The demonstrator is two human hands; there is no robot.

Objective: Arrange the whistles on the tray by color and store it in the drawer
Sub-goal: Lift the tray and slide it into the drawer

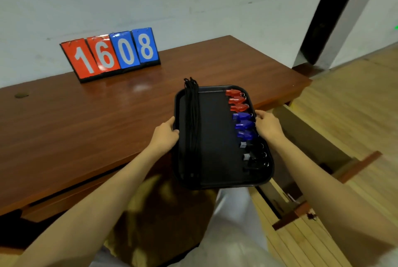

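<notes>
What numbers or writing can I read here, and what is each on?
"16": white digits on the two red flip cards of the tabletop scoreboard on the brown wooden desk.
"08": white digits on its two blue flip cards.
None visible on the black plastic tray.

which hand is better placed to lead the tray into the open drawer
Right. The right hand grips the tray on the edge nearest the open drawer, at the right end of the table. The left hand holds the opposite edge, farther from it, so it would likely just follow.

Dim, soft focus, wide-angle edge distortion.
</notes>
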